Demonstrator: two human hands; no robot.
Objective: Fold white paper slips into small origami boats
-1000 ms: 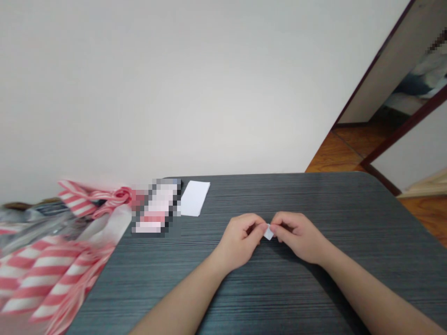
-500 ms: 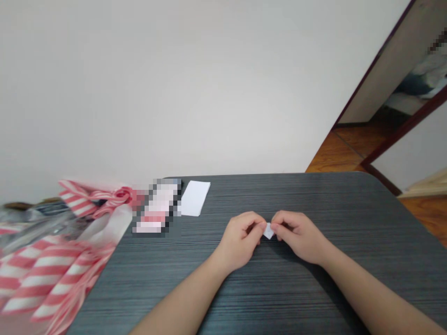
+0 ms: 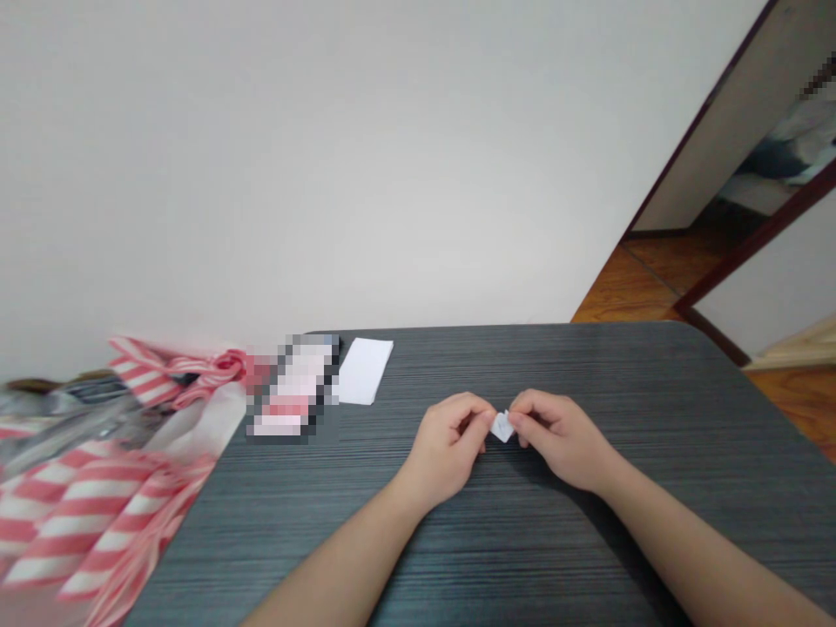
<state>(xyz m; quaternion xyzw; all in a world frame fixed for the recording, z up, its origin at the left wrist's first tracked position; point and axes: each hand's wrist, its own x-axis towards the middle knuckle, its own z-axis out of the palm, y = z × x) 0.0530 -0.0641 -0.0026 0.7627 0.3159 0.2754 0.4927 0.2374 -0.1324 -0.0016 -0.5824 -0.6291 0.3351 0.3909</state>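
Between my two hands is a small folded piece of white paper [image 3: 502, 427], its lower end coming to a point. My left hand [image 3: 450, 448] pinches its left corner between thumb and fingers. On the other side, my right hand [image 3: 558, 440] pinches the right corner in the same way. Creases show faintly on the paper's face. Both hands hold it just above the dark wood-grain table [image 3: 496, 557]. The fingers behind the paper are partly hidden.
At the table's back left lies a stack of white paper sheets [image 3: 364, 372], beside a blurred-out phone-like object [image 3: 293, 387]. Red-and-white striped cloth [image 3: 91, 514] is heaped beyond the left edge. A white wall [image 3: 366, 174] rises behind the table.
Both hands have risen very slightly with the paper and parted a little. More of the paper's face shows between the fingertips.
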